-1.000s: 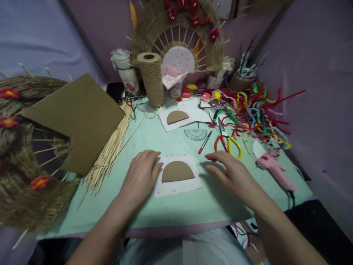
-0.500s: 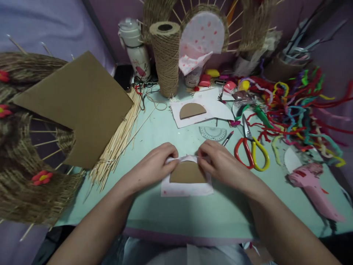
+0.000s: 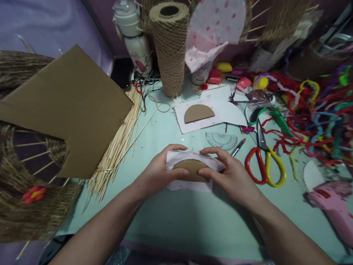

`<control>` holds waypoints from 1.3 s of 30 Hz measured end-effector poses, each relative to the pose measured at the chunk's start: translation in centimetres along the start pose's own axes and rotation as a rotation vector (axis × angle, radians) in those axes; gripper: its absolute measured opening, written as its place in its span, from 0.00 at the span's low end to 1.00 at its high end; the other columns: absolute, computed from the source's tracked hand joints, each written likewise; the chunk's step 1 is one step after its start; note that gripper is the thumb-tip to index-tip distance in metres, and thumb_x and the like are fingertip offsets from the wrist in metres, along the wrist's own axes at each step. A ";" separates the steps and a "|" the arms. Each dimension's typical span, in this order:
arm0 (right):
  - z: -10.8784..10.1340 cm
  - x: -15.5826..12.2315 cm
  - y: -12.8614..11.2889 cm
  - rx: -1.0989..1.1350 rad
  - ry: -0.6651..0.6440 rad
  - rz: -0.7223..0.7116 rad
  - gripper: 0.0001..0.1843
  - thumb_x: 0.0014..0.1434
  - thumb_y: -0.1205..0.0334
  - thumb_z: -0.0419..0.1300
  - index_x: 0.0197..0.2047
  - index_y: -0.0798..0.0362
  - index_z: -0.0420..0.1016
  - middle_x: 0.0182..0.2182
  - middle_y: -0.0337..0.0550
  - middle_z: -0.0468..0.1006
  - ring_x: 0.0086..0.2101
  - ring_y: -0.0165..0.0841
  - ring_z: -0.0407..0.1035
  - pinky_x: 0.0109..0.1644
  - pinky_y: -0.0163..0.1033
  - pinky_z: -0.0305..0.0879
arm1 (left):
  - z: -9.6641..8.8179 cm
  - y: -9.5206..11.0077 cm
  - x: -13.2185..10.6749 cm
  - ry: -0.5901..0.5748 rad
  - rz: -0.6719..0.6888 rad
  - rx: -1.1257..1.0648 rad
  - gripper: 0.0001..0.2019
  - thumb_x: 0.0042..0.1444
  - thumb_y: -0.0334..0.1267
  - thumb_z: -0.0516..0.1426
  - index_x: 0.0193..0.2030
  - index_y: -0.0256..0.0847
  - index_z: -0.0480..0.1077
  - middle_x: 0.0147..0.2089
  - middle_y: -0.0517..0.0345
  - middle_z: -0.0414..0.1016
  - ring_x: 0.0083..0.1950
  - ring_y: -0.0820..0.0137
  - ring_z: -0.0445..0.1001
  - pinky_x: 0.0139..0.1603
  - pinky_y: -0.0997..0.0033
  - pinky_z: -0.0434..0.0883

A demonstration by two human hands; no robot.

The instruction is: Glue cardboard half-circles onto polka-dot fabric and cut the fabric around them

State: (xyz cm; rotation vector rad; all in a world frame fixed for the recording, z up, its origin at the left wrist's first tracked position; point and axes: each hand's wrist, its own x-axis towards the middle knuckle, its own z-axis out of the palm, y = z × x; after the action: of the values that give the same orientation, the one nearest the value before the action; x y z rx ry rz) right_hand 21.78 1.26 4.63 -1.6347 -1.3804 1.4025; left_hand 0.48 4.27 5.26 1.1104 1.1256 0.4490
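The cardboard half-circle is held on the spotted cloth at the near middle of the pale green bench. A second ago both hands were off it; now the left hand and right hand each pinch cardboard and cloth, the cloth's far edge raised. Scissors lie right, a protractor beyond, sticks left. A purple sheet hangs far left.

"What colour is the held half-round card?"
"Plain brown, and the cloth under it is white with faint pinkish spots."
"And the scissors?"
"Red and yellow handles."
"The tabletop?"
"Pale green; the glue gun is pink."
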 end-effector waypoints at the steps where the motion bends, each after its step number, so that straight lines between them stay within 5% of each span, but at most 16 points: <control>1: 0.1 0.0 0.0 -0.007 0.022 -0.001 0.18 0.51 0.57 0.65 0.46 0.48 0.72 0.34 0.38 0.78 0.30 0.33 0.70 0.32 0.35 0.66 | 0.1 0.0 0.0 0.021 0.018 0.020 0.28 0.49 0.38 0.65 0.58 0.46 0.64 0.47 0.58 0.75 0.42 0.67 0.74 0.39 0.73 0.69; 16: 0.4 0.0 0.8 0.162 0.048 -0.053 0.22 0.46 0.59 0.70 0.45 0.49 0.70 0.33 0.36 0.77 0.33 0.35 0.72 0.35 0.38 0.67 | 0.9 0.3 -0.8 0.217 0.282 0.137 0.26 0.51 0.34 0.63 0.59 0.46 0.69 0.58 0.56 0.74 0.56 0.62 0.73 0.52 0.72 0.70; 22: 0.1 0.4 1.3 0.153 0.014 -0.114 0.19 0.48 0.61 0.69 0.43 0.50 0.71 0.36 0.39 0.79 0.37 0.37 0.73 0.38 0.39 0.69 | 0.4 0.1 -0.4 0.134 0.205 0.069 0.33 0.47 0.35 0.65 0.61 0.41 0.65 0.55 0.50 0.76 0.52 0.59 0.76 0.49 0.66 0.72; 28: 0.2 0.6 1.4 0.180 -0.020 -0.108 0.22 0.47 0.61 0.69 0.46 0.51 0.70 0.39 0.41 0.80 0.38 0.39 0.75 0.39 0.40 0.71 | 0.0 0.1 -0.2 0.098 0.236 0.118 0.25 0.47 0.33 0.64 0.54 0.37 0.69 0.54 0.50 0.77 0.53 0.58 0.75 0.52 0.64 0.71; 39: 0.2 0.6 0.6 0.213 0.012 -0.183 0.22 0.43 0.62 0.70 0.43 0.52 0.71 0.37 0.40 0.81 0.36 0.37 0.75 0.36 0.37 0.70 | -0.6 -0.8 0.1 0.067 0.197 0.021 0.19 0.45 0.37 0.66 0.45 0.35 0.73 0.46 0.49 0.80 0.42 0.62 0.78 0.42 0.67 0.72</control>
State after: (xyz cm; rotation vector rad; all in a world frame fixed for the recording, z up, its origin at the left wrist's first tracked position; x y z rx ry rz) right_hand 21.80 1.55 3.81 -1.3441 -1.2896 1.3776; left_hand -0.18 4.25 4.47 1.2380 1.0853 0.6327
